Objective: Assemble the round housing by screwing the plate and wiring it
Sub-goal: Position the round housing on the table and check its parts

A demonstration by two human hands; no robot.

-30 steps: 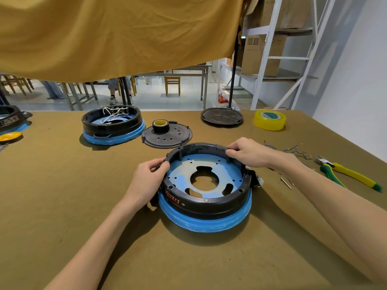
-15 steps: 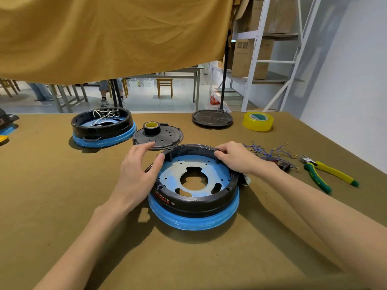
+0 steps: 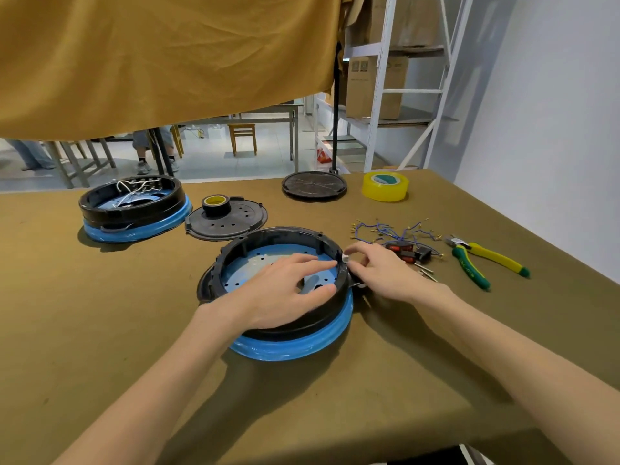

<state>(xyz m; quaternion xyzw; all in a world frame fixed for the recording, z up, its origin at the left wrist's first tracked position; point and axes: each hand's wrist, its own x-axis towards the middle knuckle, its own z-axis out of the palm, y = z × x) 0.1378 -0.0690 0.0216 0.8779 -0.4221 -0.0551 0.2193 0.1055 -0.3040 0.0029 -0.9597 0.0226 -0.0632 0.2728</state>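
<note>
Fingers of the left hand (image 3: 285,290) lie spread, flat on the blue plate (image 3: 255,263) inside the round housing (image 3: 278,327) mid-table, while the right hand (image 3: 375,270) seems to pinch something small at its rim; rigid plastic, probably light, best gripped by the wall.

A mustard curtain (image 3: 161,62) hangs above the olive surface (image 3: 100,330). Right of the curtain stand white shelving (image 3: 379,95) with cardboard boxes (image 3: 375,85) and a pale wall (image 3: 553,129); below it, a wooden stool (image 3: 242,137) on what seems a tiled floor (image 3: 208,162).
</note>
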